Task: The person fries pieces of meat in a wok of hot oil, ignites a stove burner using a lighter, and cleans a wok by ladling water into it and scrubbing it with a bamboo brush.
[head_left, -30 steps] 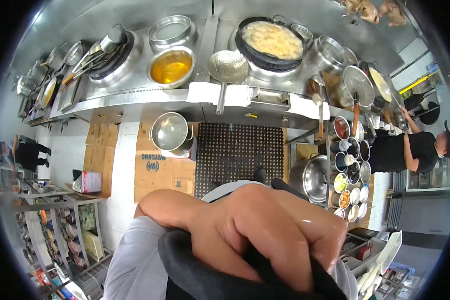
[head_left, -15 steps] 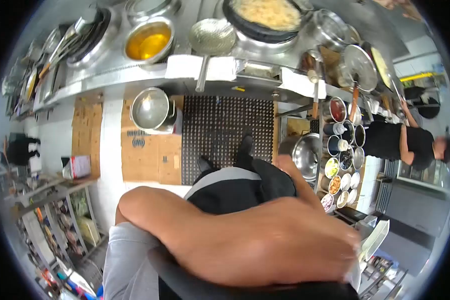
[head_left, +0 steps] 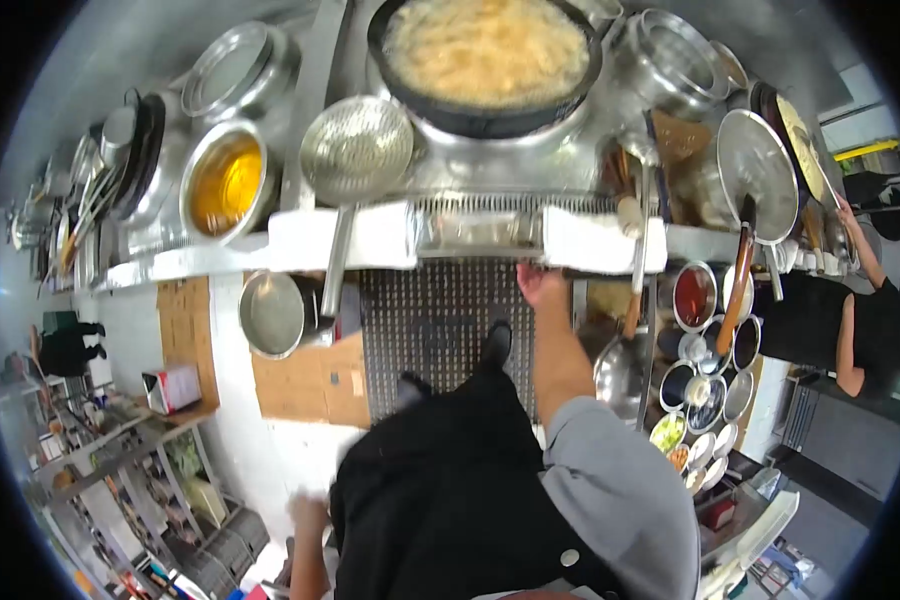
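Note:
My right hand (head_left: 542,285) reaches to the stove's front edge, just below a narrow steel tray (head_left: 478,232) and a folded white cloth (head_left: 595,238). Its fingers look curled against the front panel; whatever they grip is hidden. Down at my left side, my left hand (head_left: 310,512) is smeared by motion and nothing shows in it. Ahead of me a large black wok (head_left: 485,122) holds pale golden food in bubbling liquid. A perforated skimmer (head_left: 357,150) rests left of it, its handle hanging over the edge. Further left is a steel bowl of amber liquid (head_left: 225,187).
A metal pot (head_left: 272,315) stands below the counter at left. Right of me are a strainer (head_left: 758,175), a ladle (head_left: 635,255) and several ingredient containers (head_left: 695,297). A co-worker in black (head_left: 805,325) stands at far right. Underfoot lies a black rubber mat (head_left: 435,330).
My left arm, stretched across my body to the right before, is now down at my left. My right hand has moved forward to the stove front. The view has shifted closer to the wok.

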Tool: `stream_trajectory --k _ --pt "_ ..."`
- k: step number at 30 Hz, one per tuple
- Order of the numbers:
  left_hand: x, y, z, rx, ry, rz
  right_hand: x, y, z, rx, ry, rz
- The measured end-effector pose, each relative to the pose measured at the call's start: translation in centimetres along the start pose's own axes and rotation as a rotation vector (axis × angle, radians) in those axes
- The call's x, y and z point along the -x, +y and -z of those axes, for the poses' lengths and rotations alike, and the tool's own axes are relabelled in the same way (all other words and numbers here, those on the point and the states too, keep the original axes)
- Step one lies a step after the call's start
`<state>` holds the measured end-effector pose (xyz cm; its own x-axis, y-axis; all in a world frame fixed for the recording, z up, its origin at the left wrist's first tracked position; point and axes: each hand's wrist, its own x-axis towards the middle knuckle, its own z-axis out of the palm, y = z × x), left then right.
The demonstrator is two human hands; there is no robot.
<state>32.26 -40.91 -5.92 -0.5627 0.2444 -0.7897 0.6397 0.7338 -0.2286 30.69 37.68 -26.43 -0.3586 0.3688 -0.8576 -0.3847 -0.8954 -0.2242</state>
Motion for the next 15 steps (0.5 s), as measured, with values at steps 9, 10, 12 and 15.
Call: stream_trajectory --k 9,10,12,15 --pt "0.4 5.7 12.3 0.808 0.189 0.118 -2.7 -1.3 2.7 0.285 0.015 0.264" --pt "-1.4 7.9 17.7 0.911 0.252 0.099 -5.7 -1.5 3.8 0.277 0.124 0.046" --pt "-3.8 10.9 27.4 0.887 0.361 -0.141 -3.9 -0.9 0.4 0.058 0.088 0.167" --pt "-7.3 13.8 39.6 0.84 0.577 -0.482 -0.1 -2.6 2.4 0.548 -0.018 0.415"
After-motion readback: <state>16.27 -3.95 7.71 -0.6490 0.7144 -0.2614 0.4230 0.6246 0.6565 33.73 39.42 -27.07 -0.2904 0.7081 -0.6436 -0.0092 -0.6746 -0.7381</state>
